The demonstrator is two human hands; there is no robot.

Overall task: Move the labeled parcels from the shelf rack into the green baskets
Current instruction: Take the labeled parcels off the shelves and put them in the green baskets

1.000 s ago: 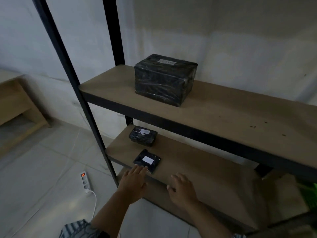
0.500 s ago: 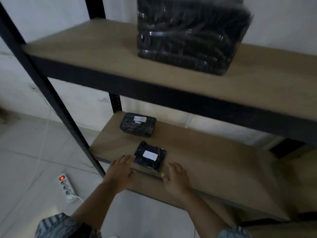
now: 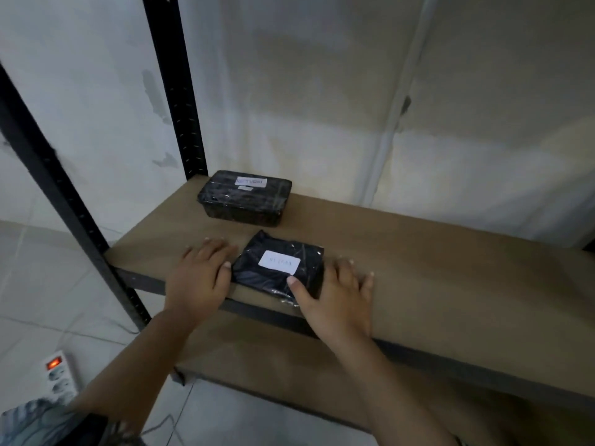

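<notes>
A flat black parcel [image 3: 273, 268] with a white label lies near the front edge of the brown shelf board [image 3: 434, 252]. My left hand [image 3: 201, 275] lies flat on the board against the parcel's left side, fingers straight. My right hand [image 3: 335, 297] rests on the board at the parcel's right side, its thumb lying on the parcel's front corner. Behind them sits a thicker black box parcel [image 3: 246, 197] with a white label reading RETURN. No green basket is in view.
Black steel uprights [image 3: 175, 85] of the rack stand at the left. A lower shelf board [image 3: 289, 375] shows beneath. A white power strip [image 3: 59, 371] with a lit red switch lies on the tiled floor at the lower left. A pale wall is behind.
The view has dropped and closed in on the lower shelf; the upper shelf and big parcel left the frame. Both hands moved forward and now flank the flat parcel, touching its sides.
</notes>
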